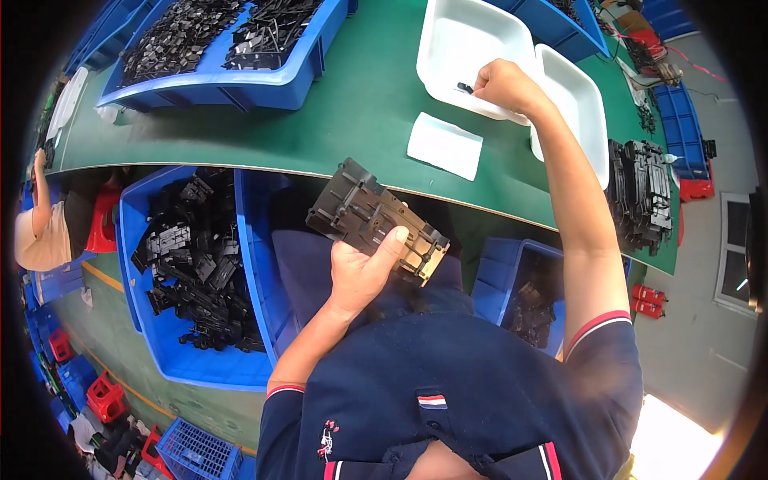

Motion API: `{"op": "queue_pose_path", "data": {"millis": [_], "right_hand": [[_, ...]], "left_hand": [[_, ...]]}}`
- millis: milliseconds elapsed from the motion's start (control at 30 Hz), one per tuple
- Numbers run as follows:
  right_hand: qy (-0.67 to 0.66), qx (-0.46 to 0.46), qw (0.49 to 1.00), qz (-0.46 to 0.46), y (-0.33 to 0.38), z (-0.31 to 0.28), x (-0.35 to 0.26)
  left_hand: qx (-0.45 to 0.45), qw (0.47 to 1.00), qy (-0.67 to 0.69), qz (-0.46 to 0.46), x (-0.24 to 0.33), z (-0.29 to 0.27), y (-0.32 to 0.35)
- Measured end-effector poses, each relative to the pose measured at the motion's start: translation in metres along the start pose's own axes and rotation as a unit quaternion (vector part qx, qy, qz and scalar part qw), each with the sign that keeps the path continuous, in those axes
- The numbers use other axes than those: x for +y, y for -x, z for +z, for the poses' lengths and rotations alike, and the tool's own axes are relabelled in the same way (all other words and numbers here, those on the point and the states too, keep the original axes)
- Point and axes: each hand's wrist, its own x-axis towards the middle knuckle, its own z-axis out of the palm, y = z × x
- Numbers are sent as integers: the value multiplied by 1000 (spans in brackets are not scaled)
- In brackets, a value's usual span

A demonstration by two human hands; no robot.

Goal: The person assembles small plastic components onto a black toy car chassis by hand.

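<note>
My left hand [360, 276] grips a black moulded plastic housing [376, 220], thumb on its ribbed face and fingers behind it. The housing is tilted in front of my lap, by the near table edge; a lighter, yellowish sheen lies on its lower right end. My right hand [506, 86] reaches into a white tray [448, 40], its fingers curled together. Right at its fingertips is a small black piece [464, 87]; whether the fingers pinch it or another piece is hidden. A folded white sheet [445, 146] lies on the green table [360, 112] nearer to me.
A second white tray [596, 120] adjoins the first. Stacked black parts [640, 192] stand at the table's right. Blue bins [276, 92] of small black parts sit at the back. A blue crate [172, 364] of black housings is beside my left leg, another crate [496, 276] at my right.
</note>
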Motion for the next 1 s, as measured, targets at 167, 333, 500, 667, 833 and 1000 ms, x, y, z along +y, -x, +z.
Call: {"op": "queue_pose_path", "data": {"millis": [167,333,500,667,833,1000], "right_hand": [[-75,11,997,7,-1,-1,12],[-76,55,989,-116,-7,11,10],[-79,23,994,-69,-7,6,2],[-192,36,980,-29,1,-4,12],[-412,127,901,-45,34,-19,8],[-574,118,809,-47,80,-8,5]], "left_hand": [[10,1000,5,5,-2,0,-1],[16,1000,-12,-11,2,3,2],[16,1000,2,1,1,5,3],[32,999,0,-11,4,5,4],[21,1000,-8,-11,3,7,-1],[0,1000,-2,-15,2,12,-11]]}}
